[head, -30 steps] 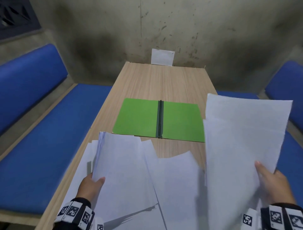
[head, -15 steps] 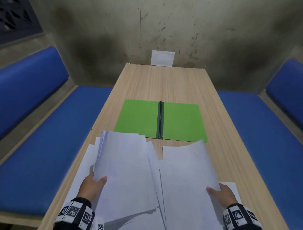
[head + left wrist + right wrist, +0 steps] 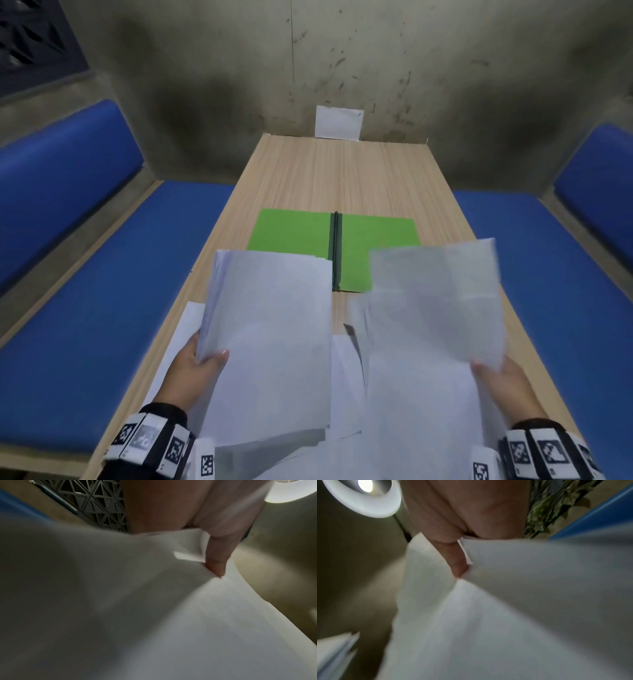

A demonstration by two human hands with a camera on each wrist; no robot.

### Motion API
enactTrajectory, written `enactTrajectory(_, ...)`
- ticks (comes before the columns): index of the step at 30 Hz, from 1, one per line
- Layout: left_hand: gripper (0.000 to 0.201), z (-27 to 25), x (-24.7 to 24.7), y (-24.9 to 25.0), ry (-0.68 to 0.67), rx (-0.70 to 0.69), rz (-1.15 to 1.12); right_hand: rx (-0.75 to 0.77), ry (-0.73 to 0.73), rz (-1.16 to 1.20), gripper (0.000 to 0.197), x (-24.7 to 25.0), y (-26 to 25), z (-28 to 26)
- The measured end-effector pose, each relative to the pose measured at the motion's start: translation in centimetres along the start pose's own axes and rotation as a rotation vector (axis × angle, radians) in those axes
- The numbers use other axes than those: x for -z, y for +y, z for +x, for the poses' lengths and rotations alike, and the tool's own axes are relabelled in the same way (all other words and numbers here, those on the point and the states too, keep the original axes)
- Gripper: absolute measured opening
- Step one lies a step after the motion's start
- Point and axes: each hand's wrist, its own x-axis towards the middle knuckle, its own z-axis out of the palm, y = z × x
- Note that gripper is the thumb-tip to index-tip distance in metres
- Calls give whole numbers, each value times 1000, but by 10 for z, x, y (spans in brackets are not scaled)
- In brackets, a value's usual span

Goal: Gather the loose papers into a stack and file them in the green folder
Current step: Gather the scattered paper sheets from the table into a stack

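Observation:
The green folder (image 3: 294,236) lies open and flat on the middle of the wooden table (image 3: 342,171), its dark spine (image 3: 335,253) towards me. My left hand (image 3: 200,363) grips a thick bundle of white papers (image 3: 270,335) by its lower left edge, raised over the folder's near left corner. My right hand (image 3: 496,373) pinches a blurred white sheet (image 3: 435,301) by its lower right corner, lifted over the folder's right half. More loose papers (image 3: 346,370) lie on the table under both. In the wrist views a thumb (image 3: 216,561) presses on paper (image 3: 188,615), and the right thumb (image 3: 455,561) presses on its sheet (image 3: 505,615).
A small white card (image 3: 339,122) leans on the stained wall at the table's far end. Blue padded benches (image 3: 102,301) run along both sides of the table, the right one (image 3: 548,291) close to the table edge. Bare wood lies beyond the folder.
My right hand put its earlier sheet down on the pile, then lifted a sheet again up and forward over the folder's right half. The left bundle has risen slightly towards the folder.

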Motion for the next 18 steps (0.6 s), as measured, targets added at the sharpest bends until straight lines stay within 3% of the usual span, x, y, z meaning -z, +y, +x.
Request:
enactTrajectory(3,80,4,1,3,-32,-43,-28,67,20,311,27,14,-24,-6)
enactTrajectory(5,69,3,-4,7,-55,-31,-54,77,-48,509,13,16,-36,-10)
enactTrajectory(7,45,-1,-13,12,-93,-22,-74,79,-171,626,15,6,-44,-16)
enactTrajectory(11,34,-11,-33,24,-175,-4,-178,12,-370,605,22,-34,-38,-24)
enactTrajectory(18,51,-20,-59,37,-312,-24,-255,-69,-512,548,51,-82,-27,-37)
